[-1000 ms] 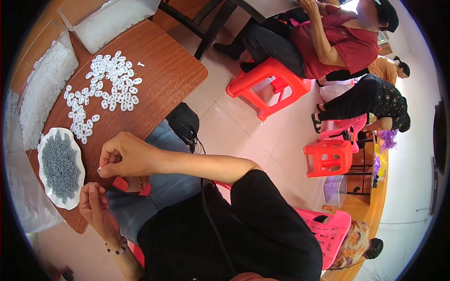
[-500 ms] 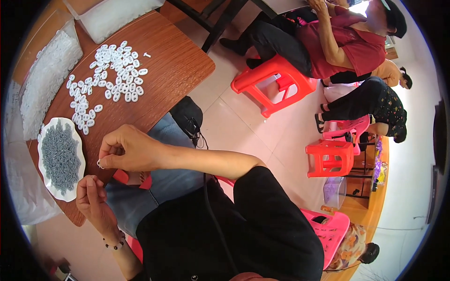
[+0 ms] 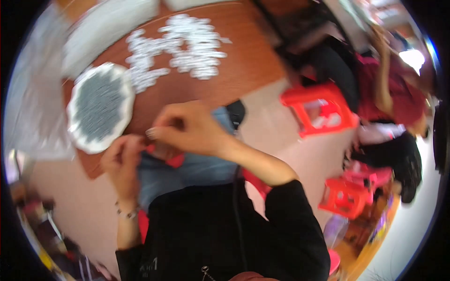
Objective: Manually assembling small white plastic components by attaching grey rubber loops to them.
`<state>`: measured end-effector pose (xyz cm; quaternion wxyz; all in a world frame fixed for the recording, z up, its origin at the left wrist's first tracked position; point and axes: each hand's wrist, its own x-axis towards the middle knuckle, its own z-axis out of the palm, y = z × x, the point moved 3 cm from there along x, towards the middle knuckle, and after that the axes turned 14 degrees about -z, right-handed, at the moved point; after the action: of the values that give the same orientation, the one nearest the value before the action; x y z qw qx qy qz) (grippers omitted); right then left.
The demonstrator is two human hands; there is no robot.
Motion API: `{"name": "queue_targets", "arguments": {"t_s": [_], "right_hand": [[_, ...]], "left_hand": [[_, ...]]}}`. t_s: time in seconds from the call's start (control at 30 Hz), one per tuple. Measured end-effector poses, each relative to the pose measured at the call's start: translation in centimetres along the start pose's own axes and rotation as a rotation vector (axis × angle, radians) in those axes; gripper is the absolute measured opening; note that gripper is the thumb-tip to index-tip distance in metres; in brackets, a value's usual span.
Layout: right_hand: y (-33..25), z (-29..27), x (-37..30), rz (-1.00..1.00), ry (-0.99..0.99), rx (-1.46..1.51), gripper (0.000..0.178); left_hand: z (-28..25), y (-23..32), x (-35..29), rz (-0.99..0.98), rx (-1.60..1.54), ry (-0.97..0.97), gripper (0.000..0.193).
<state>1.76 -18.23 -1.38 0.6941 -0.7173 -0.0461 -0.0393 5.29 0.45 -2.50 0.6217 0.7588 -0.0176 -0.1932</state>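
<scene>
My right hand [image 3: 191, 127] is over the near edge of the table, its thumb and forefinger pinched on a small white plastic piece [image 3: 151, 133]. Close by on its left is my left hand [image 3: 123, 161], fingers curled together and smeared by motion; whether anything is in them cannot be made out. Beyond the left hand stands a white scalloped dish [image 3: 127, 96] heaped with small grey screw-like pieces [image 3: 99, 105]. Farther back, many small white oval pieces [image 3: 199, 49] lie spread over the brown wooden table [image 3: 248, 58].
White containers [image 3: 110, 30] line the table's far left side, beside clear plastic sheeting [image 3: 35, 103]. A red plastic stool [image 3: 307, 110] stands to the right, near a seated person in a dark red shirt [image 3: 405, 96]. Another red stool [image 3: 344, 199] is farther right.
The view has swung, so table, dish and stools appear shifted right and are blurred. My hands have come closer together, the white piece still in my right fingers.
</scene>
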Motion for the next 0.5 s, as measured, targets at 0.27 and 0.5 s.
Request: {"name": "queue_targets", "arguments": {"t_s": [0.27,0.5], "right_hand": [[-0.2,1.0,-0.3,0.037,-0.009,0.028,0.010],[-0.2,1.4,-0.2,0.027,0.039,0.038,0.005]], "left_hand": [[0.5,0.0,-0.5,-0.082,-0.221,-0.101,0.014],[0.4,-0.6,0.0,-0.042,-0.210,-0.127,0.015]]}}
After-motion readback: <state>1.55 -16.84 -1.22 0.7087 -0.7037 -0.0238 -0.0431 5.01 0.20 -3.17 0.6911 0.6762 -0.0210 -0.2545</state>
